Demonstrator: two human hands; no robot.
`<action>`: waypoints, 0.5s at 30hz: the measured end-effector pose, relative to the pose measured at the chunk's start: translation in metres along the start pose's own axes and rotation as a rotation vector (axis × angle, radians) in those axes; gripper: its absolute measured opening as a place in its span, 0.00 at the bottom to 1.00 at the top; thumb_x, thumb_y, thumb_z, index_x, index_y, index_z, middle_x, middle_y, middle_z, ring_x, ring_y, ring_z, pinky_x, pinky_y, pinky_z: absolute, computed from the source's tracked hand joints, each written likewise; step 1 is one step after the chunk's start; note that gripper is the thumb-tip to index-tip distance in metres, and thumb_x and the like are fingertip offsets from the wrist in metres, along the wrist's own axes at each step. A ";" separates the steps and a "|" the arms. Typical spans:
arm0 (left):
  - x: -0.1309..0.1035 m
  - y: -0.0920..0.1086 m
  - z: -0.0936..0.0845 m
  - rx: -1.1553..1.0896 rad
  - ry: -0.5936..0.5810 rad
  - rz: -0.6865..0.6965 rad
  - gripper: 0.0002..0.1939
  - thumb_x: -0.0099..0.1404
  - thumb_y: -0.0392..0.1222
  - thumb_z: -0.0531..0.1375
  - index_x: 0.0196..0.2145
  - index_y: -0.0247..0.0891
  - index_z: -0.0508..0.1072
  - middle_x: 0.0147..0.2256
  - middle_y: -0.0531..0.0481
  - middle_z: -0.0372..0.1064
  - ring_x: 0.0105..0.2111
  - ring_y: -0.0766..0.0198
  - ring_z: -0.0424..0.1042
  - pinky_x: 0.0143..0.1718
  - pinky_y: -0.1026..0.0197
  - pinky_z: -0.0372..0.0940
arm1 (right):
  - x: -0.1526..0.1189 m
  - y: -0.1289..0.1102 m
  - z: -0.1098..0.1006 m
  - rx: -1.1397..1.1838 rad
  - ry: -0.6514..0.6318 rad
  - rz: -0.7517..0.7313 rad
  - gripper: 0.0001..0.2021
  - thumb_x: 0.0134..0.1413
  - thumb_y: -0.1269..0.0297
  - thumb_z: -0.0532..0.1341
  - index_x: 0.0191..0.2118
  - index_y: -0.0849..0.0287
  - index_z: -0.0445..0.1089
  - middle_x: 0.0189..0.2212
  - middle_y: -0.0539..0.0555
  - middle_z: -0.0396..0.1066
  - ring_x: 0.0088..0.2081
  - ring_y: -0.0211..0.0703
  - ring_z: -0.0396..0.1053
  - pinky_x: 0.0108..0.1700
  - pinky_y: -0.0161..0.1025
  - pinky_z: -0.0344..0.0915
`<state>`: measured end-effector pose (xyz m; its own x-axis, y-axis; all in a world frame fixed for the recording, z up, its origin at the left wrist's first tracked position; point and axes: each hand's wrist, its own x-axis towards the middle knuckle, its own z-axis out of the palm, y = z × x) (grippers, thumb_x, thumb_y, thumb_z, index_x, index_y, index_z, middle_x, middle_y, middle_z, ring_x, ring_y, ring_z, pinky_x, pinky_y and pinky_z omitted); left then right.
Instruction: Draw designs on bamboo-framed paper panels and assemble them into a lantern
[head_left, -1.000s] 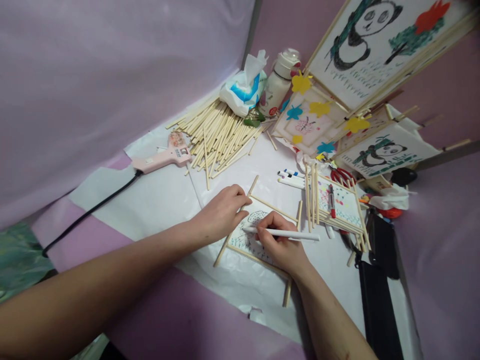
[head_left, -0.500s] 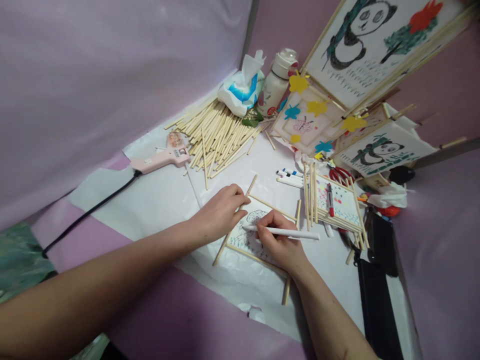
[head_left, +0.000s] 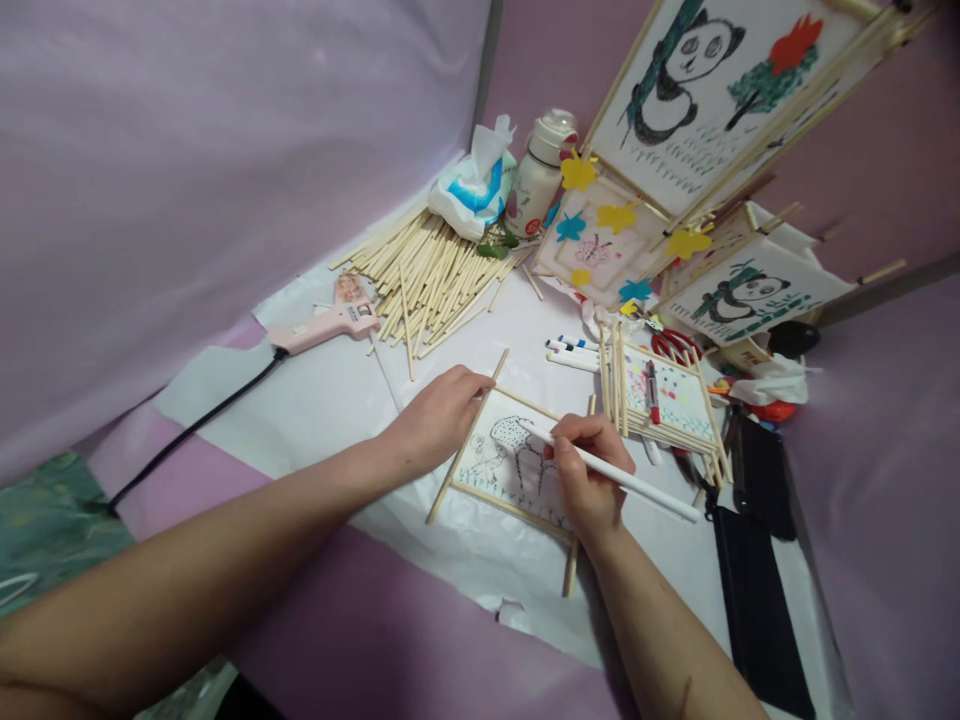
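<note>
A framed drawing (head_left: 517, 455) lies on white paper in front of me: a spotted animal outlined in black above green grass, bordered by thin wooden sticks. My left hand (head_left: 442, 418) grips the left stick of this frame near its upper corner, fingertips bent over it. In my right hand (head_left: 592, 470) a white marker pen (head_left: 645, 492) is pinched between thumb and fingers. The pen's tip points at the top of the animal's back; whether it touches the paper I cannot tell. My right hand covers the drawing's right part.
Beyond the frame lies a heap of wooden sticks (head_left: 435, 275), with a pink glue gun (head_left: 326, 328) to its left. A tissue pack (head_left: 472, 195) and bottle (head_left: 536, 180) stand behind. At right are stacked frames (head_left: 667, 400), a panda lantern (head_left: 675, 110) and a black case (head_left: 757, 610).
My right hand has moved right and up with the marker pen, uncovering more of the animal. The left hand stays at the frame's edge. The view has shifted slightly.
</note>
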<state>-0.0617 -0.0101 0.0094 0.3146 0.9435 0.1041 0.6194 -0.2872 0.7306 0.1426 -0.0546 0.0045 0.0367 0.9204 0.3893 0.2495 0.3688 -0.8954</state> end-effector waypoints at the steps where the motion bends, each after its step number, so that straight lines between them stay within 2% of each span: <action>1: 0.000 0.000 0.000 0.001 0.010 0.000 0.16 0.70 0.37 0.50 0.49 0.37 0.73 0.45 0.43 0.71 0.49 0.56 0.71 0.55 0.49 0.67 | 0.000 0.001 0.000 -0.015 0.001 0.003 0.05 0.59 0.63 0.60 0.31 0.54 0.66 0.23 0.48 0.66 0.25 0.40 0.65 0.28 0.39 0.61; 9: -0.001 0.002 -0.001 -0.004 0.031 -0.043 0.16 0.70 0.39 0.49 0.49 0.37 0.73 0.45 0.43 0.72 0.48 0.55 0.71 0.53 0.50 0.68 | 0.000 0.001 0.000 -0.104 0.001 -0.001 0.05 0.58 0.63 0.60 0.31 0.54 0.67 0.21 0.47 0.66 0.24 0.39 0.64 0.27 0.37 0.60; 15: -0.002 0.004 -0.002 -0.002 0.053 -0.024 0.16 0.70 0.40 0.49 0.47 0.38 0.73 0.45 0.44 0.72 0.48 0.56 0.71 0.53 0.50 0.68 | 0.000 -0.001 0.002 -0.112 -0.024 -0.023 0.05 0.57 0.63 0.60 0.30 0.54 0.67 0.21 0.47 0.65 0.24 0.40 0.63 0.26 0.37 0.59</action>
<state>-0.0611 -0.0131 0.0136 0.2617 0.9574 0.1222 0.6246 -0.2645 0.7347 0.1406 -0.0554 0.0052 0.0072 0.9150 0.4035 0.3570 0.3745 -0.8557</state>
